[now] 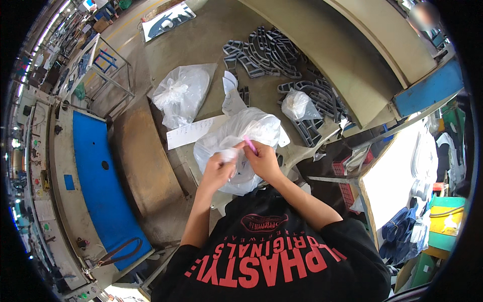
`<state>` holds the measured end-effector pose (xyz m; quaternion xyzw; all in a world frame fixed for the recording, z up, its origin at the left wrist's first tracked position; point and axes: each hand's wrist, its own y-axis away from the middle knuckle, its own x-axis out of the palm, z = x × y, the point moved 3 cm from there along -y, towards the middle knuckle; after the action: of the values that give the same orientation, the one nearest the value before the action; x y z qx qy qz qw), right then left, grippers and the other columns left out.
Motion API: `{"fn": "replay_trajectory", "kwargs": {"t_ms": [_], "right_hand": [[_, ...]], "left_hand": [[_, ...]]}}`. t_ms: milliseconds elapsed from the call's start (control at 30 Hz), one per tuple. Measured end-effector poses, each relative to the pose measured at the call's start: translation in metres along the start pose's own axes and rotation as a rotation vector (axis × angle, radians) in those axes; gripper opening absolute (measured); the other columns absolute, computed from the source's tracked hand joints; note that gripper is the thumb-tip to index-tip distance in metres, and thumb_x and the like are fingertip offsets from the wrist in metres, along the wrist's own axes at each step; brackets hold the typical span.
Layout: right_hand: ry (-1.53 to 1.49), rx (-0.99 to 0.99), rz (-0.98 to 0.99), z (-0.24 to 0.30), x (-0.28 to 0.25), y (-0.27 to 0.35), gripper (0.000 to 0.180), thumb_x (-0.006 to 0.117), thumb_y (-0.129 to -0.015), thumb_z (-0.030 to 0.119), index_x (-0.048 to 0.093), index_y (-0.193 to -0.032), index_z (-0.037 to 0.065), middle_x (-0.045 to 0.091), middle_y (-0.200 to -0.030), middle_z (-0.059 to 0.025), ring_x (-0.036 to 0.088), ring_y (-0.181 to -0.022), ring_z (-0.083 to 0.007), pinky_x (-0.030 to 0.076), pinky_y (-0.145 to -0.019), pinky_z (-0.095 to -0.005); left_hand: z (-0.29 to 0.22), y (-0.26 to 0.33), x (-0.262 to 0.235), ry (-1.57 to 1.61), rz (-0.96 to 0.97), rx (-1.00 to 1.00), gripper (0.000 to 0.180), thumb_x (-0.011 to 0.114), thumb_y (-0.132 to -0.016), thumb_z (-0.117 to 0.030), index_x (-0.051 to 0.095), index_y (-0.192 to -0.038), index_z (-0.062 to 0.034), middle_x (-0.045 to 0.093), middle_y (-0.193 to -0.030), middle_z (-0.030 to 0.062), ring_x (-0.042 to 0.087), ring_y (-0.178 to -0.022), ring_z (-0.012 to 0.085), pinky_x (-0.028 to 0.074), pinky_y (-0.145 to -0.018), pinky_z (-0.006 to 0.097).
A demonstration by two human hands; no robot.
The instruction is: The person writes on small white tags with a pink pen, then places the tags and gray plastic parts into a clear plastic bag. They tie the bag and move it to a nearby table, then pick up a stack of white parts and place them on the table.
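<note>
A large clear plastic bag (261, 126) with pale contents lies on the table in front of me. Over its near side, my right hand (264, 162) is closed around a slim pink pen-like stick (249, 145), which points up and left. Close beside it, my left hand (217, 170) is curled, its fingers smeared by motion around something whitish. Whether that is part of the bag or a separate piece I cannot tell. A white paper sheet (186, 132) with handwriting sticks out to the left of the bag. Behind the bag stand curled white pieces (231, 94).
Another filled plastic bag (183, 93) lies at the back left, a smaller one (298, 104) at the right. Dark curved frame-like parts (261, 55) are heaped at the back. A blue-topped machine (100, 166) stands left, a beige machine (342, 60) right. A white table (392, 176) is at the far right.
</note>
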<state>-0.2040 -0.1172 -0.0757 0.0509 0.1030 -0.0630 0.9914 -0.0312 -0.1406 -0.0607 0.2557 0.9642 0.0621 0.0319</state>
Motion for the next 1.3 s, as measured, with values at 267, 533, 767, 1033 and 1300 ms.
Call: {"fn": "replay_trajectory", "kwargs": {"t_ms": [267, 533, 767, 1033, 1300], "right_hand": [[0.058, 0.031, 0.201, 0.011, -0.002, 0.009, 0.043, 0.07, -0.093, 0.038, 0.064, -0.091, -0.005, 0.057, -0.065, -0.0087, 0.05, -0.059, -0.0154, 0.043, -0.056, -0.0361], [-0.628, 0.274, 0.084, -0.013, 0.012, 0.01, 0.045, 0.054, -0.106, 0.042, 0.068, -0.092, 0.001, 0.061, -0.075, 0.0022, 0.049, -0.058, -0.0074, 0.035, -0.048, -0.0285], [0.085, -0.393, 0.251, 0.026, -0.003, 0.011, 0.017, 0.063, -0.096, 0.018, 0.066, -0.107, 0.005, 0.07, -0.087, -0.0125, 0.068, -0.08, -0.0334, 0.053, -0.07, -0.0428], [0.366, -0.466, 0.073, 0.041, -0.01, 0.028, 0.028, 0.066, -0.088, 0.014, 0.056, -0.114, 0.013, 0.068, -0.089, -0.0105, 0.066, -0.064, -0.0384, 0.052, -0.054, -0.0474], [0.532, -0.579, -0.162, 0.061, -0.017, 0.033, 0.015, 0.07, -0.087, 0.022, 0.061, -0.096, 0.014, 0.06, -0.094, -0.0045, 0.065, -0.057, -0.0264, 0.054, -0.048, -0.0406]], "left_hand": [[-0.012, -0.016, 0.025, -0.902, -0.2, 0.306, 0.053, 0.066, -0.091, -0.014, 0.057, -0.144, -0.0125, 0.064, -0.068, 0.0183, 0.062, -0.064, 0.0372, 0.048, -0.06, 0.04], [-0.007, -0.013, 0.007, -0.099, -0.005, 0.205, 0.079, 0.065, -0.09, -0.004, 0.029, -0.16, -0.0132, 0.068, -0.091, 0.01, 0.064, -0.077, 0.0196, 0.049, -0.078, 0.034], [-0.014, -0.001, -0.012, 0.284, 0.159, 0.074, 0.08, 0.071, -0.086, -0.004, 0.034, -0.156, -0.016, 0.058, -0.095, 0.0005, 0.056, -0.086, 0.0107, 0.045, -0.076, 0.027], [0.008, -0.012, 0.001, -0.692, -0.261, 0.11, 0.025, 0.069, -0.085, -0.007, 0.067, -0.109, -0.0007, 0.073, -0.089, 0.0118, 0.068, -0.083, 0.0188, 0.053, -0.074, 0.033], [-0.009, -0.001, 0.001, 0.226, -0.2, -0.048, 0.029, 0.065, -0.099, -0.026, 0.073, -0.095, 0.0025, 0.071, -0.086, 0.005, 0.066, -0.079, 0.0168, 0.051, -0.074, 0.031]]}}
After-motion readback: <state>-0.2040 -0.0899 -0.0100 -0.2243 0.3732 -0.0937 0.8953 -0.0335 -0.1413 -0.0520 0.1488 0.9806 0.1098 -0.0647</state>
